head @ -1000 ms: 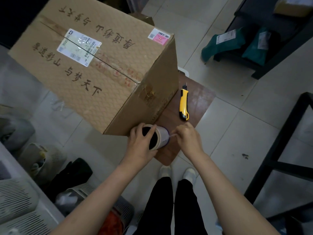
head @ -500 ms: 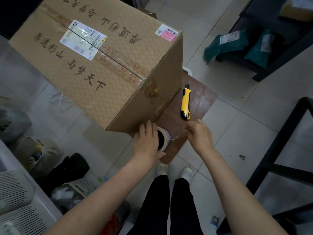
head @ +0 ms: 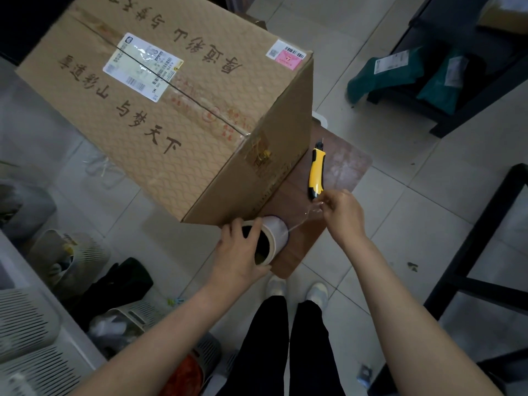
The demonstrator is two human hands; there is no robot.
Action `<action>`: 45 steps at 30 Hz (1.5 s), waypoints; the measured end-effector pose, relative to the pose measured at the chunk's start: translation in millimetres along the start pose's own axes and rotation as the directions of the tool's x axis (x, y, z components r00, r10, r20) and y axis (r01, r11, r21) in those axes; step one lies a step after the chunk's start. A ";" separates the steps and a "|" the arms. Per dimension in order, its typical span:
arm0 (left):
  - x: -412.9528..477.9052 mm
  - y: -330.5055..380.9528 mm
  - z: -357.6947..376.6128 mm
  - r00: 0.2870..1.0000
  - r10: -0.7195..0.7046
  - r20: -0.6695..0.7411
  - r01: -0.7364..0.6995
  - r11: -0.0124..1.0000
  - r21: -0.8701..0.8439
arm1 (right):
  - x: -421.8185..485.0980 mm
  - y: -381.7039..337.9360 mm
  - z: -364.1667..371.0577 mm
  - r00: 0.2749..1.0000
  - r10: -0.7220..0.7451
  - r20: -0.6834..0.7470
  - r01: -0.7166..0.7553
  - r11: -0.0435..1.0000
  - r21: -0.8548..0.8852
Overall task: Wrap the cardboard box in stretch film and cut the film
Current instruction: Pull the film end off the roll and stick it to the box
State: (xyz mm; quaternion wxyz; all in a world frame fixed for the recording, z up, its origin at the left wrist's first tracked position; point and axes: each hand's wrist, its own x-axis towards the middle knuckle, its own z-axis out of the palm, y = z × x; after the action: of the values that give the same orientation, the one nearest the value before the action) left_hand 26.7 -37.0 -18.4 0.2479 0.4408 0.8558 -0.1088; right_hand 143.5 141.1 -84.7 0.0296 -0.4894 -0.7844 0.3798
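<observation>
Cardboard box (head: 183, 110) is sitting on a small brown bench (head: 343, 164), overhanging its far and left edges and filling most of the top. Beside it, along the bench's right edge, a yellow utility knife (head: 316, 172) is lying flat. At the near edge, the left hand (head: 243, 252) is gripping the stretch film roll (head: 271, 238), fingers hooked into its core, just beside the box's near corner. The right hand (head: 341, 212) is pinching the film's loose end (head: 310, 211), stretched as a thin clear strand from the roll, close to the knife's near tip.
</observation>
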 end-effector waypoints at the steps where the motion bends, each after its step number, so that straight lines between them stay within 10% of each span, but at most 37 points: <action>1: -1.7 1.1 0.4 0.999 -0.037 0.012 0.037 0.999 0.002 | 2.6 -1.3 0.5 1.000 0.001 0.002 -0.001 1.000 -0.002; 14: -0.3 7.1 5.8 0.953 -0.303 0.026 0.303 0.953 0.004 | 28.6 -17.0 17.8 0.999 0.020 -0.027 -0.016 0.992 0.127; 21: -5.0 8.1 2.3 0.981 -0.192 -0.003 0.188 0.955 0.228 | 43.1 -16.9 17.3 0.999 -0.005 -0.054 0.010 0.995 0.097; 29: 24.9 -3.4 -8.3 0.938 0.344 0.041 -0.334 0.868 0.366 | 58.9 -18.8 22.6 0.995 0.014 -0.095 0.004 0.983 0.184; 45: -10.4 -1.9 8.9 0.980 -0.195 -0.035 0.196 0.980 0.028 | 87.2 -37.6 38.0 0.983 0.054 -0.178 -0.004 0.963 0.269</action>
State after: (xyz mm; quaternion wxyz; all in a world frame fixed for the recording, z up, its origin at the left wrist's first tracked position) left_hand 33.2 -49.0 -20.7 0.2154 0.3603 0.8970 -0.1388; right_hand 54.3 179.7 -116.6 0.1620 -0.5253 -0.7126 0.4360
